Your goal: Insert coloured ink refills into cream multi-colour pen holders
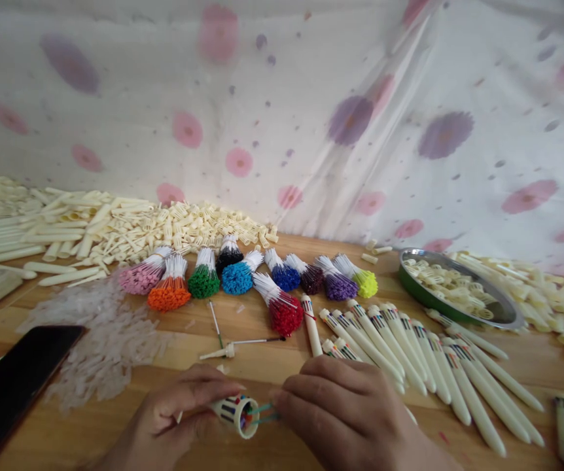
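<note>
My left hand [174, 412] pinches a short cream multicolour pen barrel [230, 411], its slotted side showing and its open round end turned to the right. Coloured pieces show inside that opening. From the right, my right hand [341, 405] grips two thin teal prongs [266, 412] whose ends reach into the opening; what they belong to is hidden by the fingers. Just beyond the hands lie a cream pen tip piece [220, 352] with a dark refill in it and a loose green-ended refill [216, 320].
Bundles of coloured refills [237, 278] stretch across the middle. Multicolour pens [429, 353] lie at right, near a green-sided metal bowl [502, 320] of cream parts. Cream tubes [66, 222], clear plastic pieces [90, 340] and a black phone [21, 379] are left. A flowered sheet [282, 85] hangs behind.
</note>
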`<state>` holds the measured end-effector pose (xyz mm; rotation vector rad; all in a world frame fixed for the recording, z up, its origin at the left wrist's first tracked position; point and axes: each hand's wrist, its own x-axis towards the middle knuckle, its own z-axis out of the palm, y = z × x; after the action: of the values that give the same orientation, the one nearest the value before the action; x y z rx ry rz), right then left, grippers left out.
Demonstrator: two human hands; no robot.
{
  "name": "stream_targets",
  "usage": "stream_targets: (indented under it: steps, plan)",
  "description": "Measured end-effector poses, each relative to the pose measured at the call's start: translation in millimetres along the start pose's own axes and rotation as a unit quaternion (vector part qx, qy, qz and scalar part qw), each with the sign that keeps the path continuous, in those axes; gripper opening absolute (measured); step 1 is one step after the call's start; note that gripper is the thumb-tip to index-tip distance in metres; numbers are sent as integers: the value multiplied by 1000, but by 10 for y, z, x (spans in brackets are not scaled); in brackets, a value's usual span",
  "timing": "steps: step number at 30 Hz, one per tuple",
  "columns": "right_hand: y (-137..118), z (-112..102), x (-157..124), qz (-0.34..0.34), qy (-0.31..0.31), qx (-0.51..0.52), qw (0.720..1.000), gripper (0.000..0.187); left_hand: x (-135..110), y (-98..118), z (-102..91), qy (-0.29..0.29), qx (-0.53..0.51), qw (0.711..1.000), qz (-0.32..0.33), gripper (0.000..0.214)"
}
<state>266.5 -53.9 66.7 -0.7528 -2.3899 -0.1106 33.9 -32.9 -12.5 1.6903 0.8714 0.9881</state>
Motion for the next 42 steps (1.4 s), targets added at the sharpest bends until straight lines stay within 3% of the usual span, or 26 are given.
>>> stream_targets:
  steps: [6, 12, 17, 22, 25, 28, 39, 42]
  plan:
    - [-52, 61, -26, 42, 8, 18, 999, 20, -6, -2, 6, 29, -43, 998, 23, 20]
    - [-51, 183, -19, -26, 133, -50, 990, 36, -15, 12, -18, 17, -49, 998, 47, 18]
    - [-47, 158, -23, -23, 125, -51, 991, 31, 17, 25, -14, 3, -43, 997, 56, 17]
    - [-73, 148, -51, 118, 39, 96, 988, 15, 14, 102, 9, 82, -12, 990, 112, 13]
    - [-104, 250, -110, 161, 77, 155, 972, 17, 13, 134, 14, 119, 22, 979, 162, 12]
    - [-126, 366, -154, 181, 113, 161, 963, 18, 20, 124, 17, 142, 50, 971, 186, 10]
    - [-144, 427, -146, 183, 95, 127, 970, 18, -7, 53, 11, 175, 138, 956, 193, 20]
    - [-153, 375, -118, 185, 60, 119, 974, 17, -12, 38, 13, 171, 147, 955, 192, 24]
